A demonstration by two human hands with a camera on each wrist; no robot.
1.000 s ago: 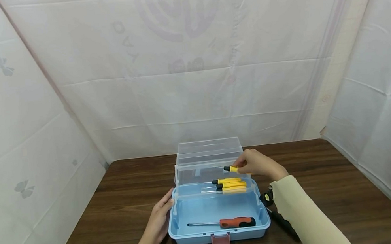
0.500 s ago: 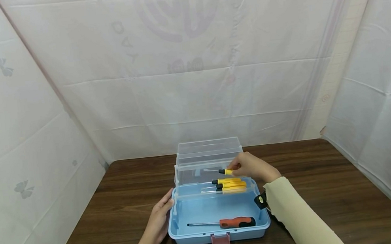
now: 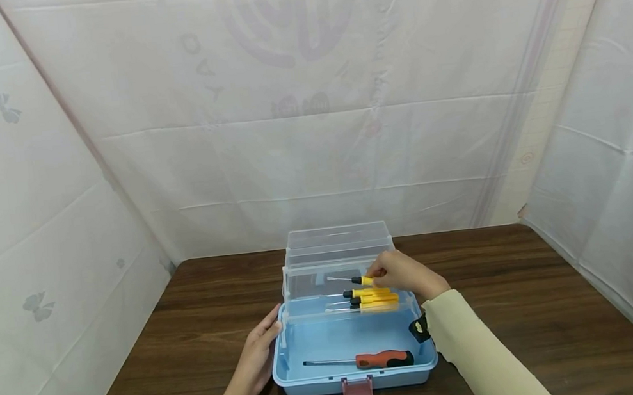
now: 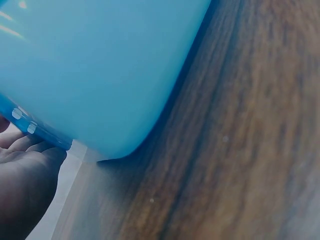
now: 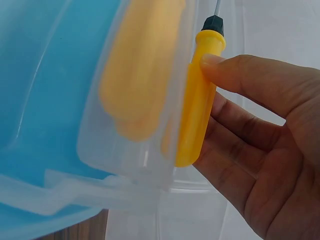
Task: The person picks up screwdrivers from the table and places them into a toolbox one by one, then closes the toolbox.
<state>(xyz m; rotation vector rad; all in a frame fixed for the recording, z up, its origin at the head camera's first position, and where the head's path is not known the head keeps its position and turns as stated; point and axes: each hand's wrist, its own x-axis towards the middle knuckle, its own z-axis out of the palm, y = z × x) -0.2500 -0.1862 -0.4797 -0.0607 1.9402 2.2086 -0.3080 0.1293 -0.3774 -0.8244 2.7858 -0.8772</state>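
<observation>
A light blue toolbox stands with its clear lid raised. My left hand holds its left side, thumb at the rim; the wrist view shows the fingers at the rim too. Between thumb and fingers, my right hand pinches a screwdriver with a yellow handle and black collar. Its shaft points left, over the translucent upper tray. Several similar yellow screwdrivers lie in that tray. In the right wrist view the held handle overlaps the tray's wall.
A larger red-and-black screwdriver lies along the front of the toolbox's floor. A mauve latch hangs at the front. Dark wooden table surrounds the box, with white sheeting behind and at both sides.
My right hand has moved left and slightly down with the screwdriver, closer to the others in the tray. The right sleeve now covers a black-handled thing beside the box. My left hand stayed put.
</observation>
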